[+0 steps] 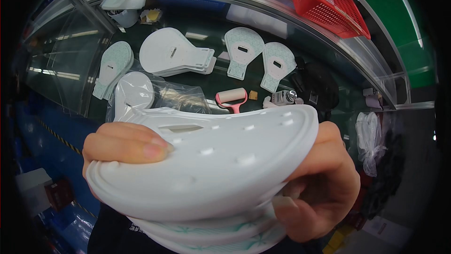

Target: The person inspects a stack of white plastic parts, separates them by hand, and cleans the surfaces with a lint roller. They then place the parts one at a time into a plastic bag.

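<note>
Close in front of me I hold a stack of white plastic paddle-shaped panels (211,174). The top panel is curved, with small raised nubs, a rimmed edge and a slot near its far side. Teal patterned edges of the panels beneath show at the bottom. My left hand (124,146) is closed on the left side, fingers over the top face; its thumb is hidden. My right hand (324,183) curls around the right edge, thumb low against the lower layers and some fingertips hidden behind. A bagged white panel (134,92) lies just beyond my left hand.
On the dark table lie a stack of white panels (164,49), teal-patterned panels (243,49), a pink-handled roller (231,96) and a small bottle (283,97). A black bag-like item (317,85) is at right. A red basket (329,12) stands on the raised back shelf.
</note>
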{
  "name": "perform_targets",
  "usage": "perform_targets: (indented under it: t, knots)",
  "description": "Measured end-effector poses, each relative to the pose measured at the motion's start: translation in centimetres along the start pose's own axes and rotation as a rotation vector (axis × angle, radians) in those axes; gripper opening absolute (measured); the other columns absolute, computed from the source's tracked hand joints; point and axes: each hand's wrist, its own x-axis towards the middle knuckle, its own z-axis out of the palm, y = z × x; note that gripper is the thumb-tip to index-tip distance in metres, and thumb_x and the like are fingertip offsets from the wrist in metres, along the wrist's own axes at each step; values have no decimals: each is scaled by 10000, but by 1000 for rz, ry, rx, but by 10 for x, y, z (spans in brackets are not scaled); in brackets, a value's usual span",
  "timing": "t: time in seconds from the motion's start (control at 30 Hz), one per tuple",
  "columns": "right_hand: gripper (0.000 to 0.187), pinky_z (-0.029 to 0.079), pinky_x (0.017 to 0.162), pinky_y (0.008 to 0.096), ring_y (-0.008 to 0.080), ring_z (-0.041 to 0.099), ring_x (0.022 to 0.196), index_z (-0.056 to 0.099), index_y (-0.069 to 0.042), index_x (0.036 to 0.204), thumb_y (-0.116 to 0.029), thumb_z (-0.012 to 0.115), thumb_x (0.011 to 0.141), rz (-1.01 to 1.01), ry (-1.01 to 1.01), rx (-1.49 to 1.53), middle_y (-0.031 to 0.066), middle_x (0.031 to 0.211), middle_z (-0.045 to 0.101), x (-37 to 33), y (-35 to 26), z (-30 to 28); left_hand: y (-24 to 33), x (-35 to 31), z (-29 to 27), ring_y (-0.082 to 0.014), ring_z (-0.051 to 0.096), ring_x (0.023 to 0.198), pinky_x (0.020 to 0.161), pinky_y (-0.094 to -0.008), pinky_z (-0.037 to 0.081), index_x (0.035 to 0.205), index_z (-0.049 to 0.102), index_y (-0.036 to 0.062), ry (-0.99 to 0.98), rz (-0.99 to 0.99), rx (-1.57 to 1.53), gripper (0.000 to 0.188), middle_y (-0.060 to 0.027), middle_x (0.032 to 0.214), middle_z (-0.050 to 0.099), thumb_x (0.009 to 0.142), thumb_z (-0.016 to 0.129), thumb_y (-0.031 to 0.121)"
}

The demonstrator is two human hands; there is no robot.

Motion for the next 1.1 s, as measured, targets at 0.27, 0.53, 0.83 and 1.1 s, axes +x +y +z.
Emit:
perform_targets:
  t: [0.27, 0.53, 0.83, 1.1]
  knots:
    - [225, 350, 619, 199, 76, 444, 661, 561, 57, 901, -115, 592, 760, 7, -43, -26, 165, 975, 534, -1, 6, -11, -3, -3, -4, -240, 609, 713, 612, -284, 527, 901, 550, -72, -5, -41, -99, 404, -169, 892, 579, 715, 754, 223]
    - [217, 328, 596, 183, 48, 409, 625, 565, 62, 892, -98, 587, 747, 143, -36, -21, 158, 971, 532, 10, -11, 1, -8, -2, -17, -249, 608, 761, 640, -287, 529, 951, 523, -82, -147, -51, -137, 541, -181, 921, 573, 678, 789, 301]
    - [220, 327, 610, 185, 44, 400, 626, 567, 69, 891, -85, 579, 734, 131, -70, 13, 159, 969, 530, 22, -16, 5, -10, -4, -14, -273, 605, 778, 651, -306, 537, 939, 552, -93, -127, 3, -164, 528, -204, 959, 559, 657, 800, 278]
    - [232, 327, 625, 190, 53, 402, 641, 571, 74, 895, -113, 562, 758, 245, -51, -14, 148, 958, 526, 24, -22, 6, -14, -3, -19, -302, 599, 818, 673, -322, 545, 936, 600, -81, -180, 47, -196, 468, -228, 994, 544, 657, 794, 240]
